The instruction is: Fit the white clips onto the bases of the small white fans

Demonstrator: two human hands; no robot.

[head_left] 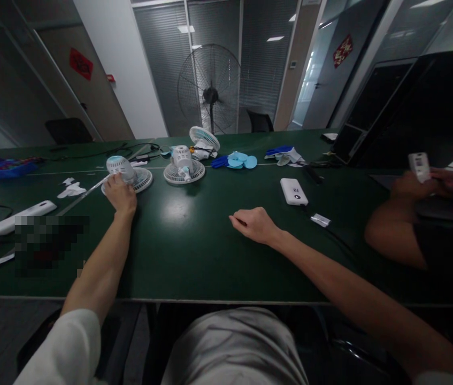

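My left hand [120, 193] reaches forward to a small white fan [121, 167], its fingers curled against the near side of the motor housing. That fan lies face down on the green table, its round grille showing on the right. My right hand [255, 224] rests on the table with its fingers curled in, and I see nothing in it. To the right of the left hand's fan, a second small fan [182, 159] also lies grille down. Behind it is a third fan [204, 141], its grille tilted upward.
Light blue round pieces [242, 160] and blue-and-white gloves [284, 155] lie toward the back. A white box-shaped device [293, 191] with a cable is right of my right hand. A white power strip [23, 217] lies left. At far right, a co-worker's hand holds a white device [419, 167].
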